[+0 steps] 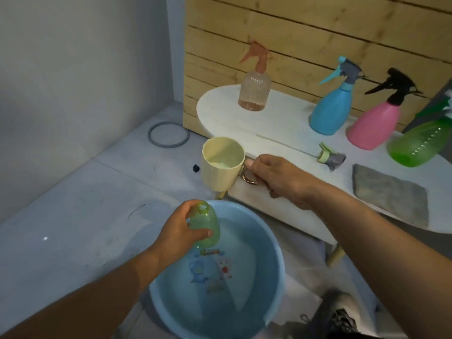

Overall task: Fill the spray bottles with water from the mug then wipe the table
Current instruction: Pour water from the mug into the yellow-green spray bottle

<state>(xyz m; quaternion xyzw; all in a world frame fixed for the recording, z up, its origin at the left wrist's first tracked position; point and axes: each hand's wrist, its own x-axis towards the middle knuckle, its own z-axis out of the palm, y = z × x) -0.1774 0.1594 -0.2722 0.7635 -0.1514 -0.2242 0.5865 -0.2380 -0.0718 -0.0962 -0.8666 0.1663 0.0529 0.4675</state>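
Green bottle (205,228) upright, open neck up, left hand (182,230) wrapped around its body over the basin (276,260), right hand (276,178) gripping the mug (221,165) handle, mug level

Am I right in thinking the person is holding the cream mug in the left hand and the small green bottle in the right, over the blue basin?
Not quite: the hands are swapped. The head view shows the right hand holding the cream mug and the left hand holding the small green bottle, over the blue basin.

Bottles (327,104) stand on the table (281,118) — basin (276,265) below, in front.
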